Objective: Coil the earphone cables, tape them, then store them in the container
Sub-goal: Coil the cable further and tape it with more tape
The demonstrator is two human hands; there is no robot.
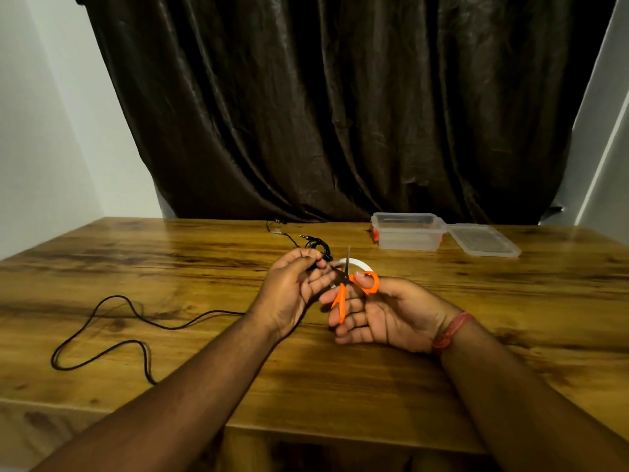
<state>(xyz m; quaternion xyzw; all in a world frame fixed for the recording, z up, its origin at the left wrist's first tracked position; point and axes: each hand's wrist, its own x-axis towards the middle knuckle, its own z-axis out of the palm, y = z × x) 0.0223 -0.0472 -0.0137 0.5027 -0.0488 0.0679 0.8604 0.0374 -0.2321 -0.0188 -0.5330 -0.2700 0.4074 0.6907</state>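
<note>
Nearest you, a loose cable (102,335) snakes across the table (340,386) on your left. Your right hand (377,318) curls round the scissors (345,284), thumb in a loop, blades pointing up and away. Your left hand (292,284) pinches the coil (320,250) beside the blades; its plug (304,237) points left. Just behind sits the tape (354,264). The cable looks light, limp and springy, so I'd keep pinching across the bundled strands or the loops may slip apart. Farther right, the container (408,233) stands open, its lid (483,240) beside it.
</note>
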